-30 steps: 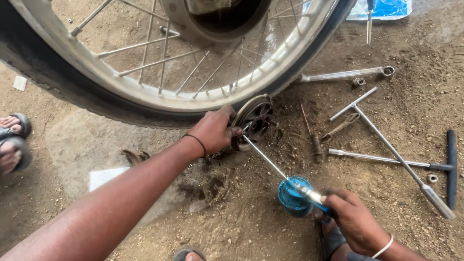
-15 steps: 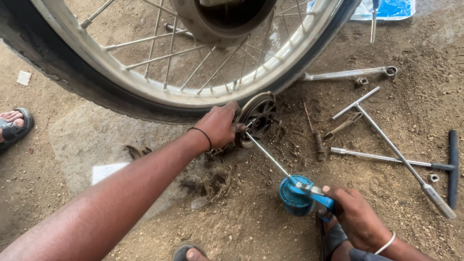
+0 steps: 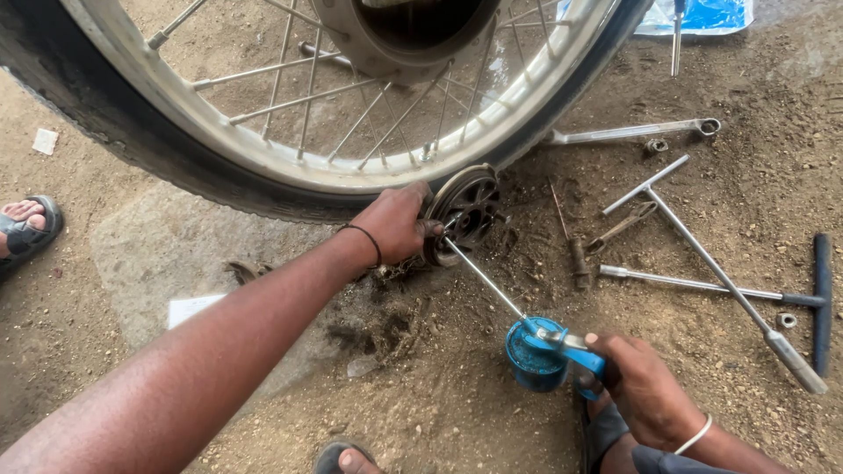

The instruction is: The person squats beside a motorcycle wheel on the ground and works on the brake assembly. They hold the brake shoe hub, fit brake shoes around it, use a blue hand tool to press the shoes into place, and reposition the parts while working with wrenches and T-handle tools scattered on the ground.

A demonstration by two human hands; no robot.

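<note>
My left hand [image 3: 397, 221] grips a round, dark metal hub part [image 3: 465, 209] that stands on edge on the dirt, right against the tyre of a spoked motorcycle wheel [image 3: 290, 167]. My right hand [image 3: 645, 386] holds the blue lever of a blue oil can [image 3: 536, 353] low on the ground. The can's long thin spout [image 3: 483, 281] runs up-left and its tip meets the hub part near my left fingers.
Tools lie on the dirt to the right: a T-handle wrench [image 3: 702, 254], a second long T-bar [image 3: 755, 294], a ring spanner [image 3: 632, 132], a small nut [image 3: 786, 320]. A sandalled foot [image 3: 26, 224] shows at the left edge; a blue bag [image 3: 702, 13] lies top right.
The view has drifted slightly, so the wheel and hub part sit a little further right and up. Both hands keep their grips, with the spout still on the hub part.
</note>
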